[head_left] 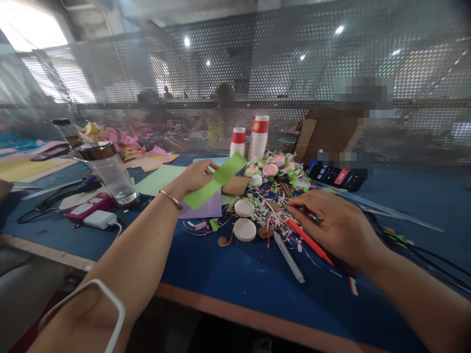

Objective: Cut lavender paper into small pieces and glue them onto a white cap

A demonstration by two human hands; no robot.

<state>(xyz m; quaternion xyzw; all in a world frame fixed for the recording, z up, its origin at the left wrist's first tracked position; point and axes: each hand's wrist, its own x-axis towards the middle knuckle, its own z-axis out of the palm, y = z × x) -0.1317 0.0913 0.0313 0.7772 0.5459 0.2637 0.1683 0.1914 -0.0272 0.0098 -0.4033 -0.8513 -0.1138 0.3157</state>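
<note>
My left hand [196, 177] is closed on a strip of bright green paper [217, 180], raised over a purple sheet [206, 208] and a pale green sheet [162, 180]. My right hand [327, 220] is at the right of the scrap pile, its fingers drawn together; whatever is between them, if anything, is hidden. Just below its fingers lies a slim orange-red tool [309, 241]. A grey pen-like stick [289, 257] rests nearer the table edge. Two white round discs [245, 229] sit between the hands, beside a small brown disc [222, 241].
Paper scraps and decorated discs [270, 169] are heaped mid-table. Stacked paper cups [259, 139] stand behind. At left are a water jug [110, 171], purple box [90, 208] and white charger [99, 219]. A phone [340, 175], cardboard box [327, 132] and clear rulers [401, 214] occupy the right.
</note>
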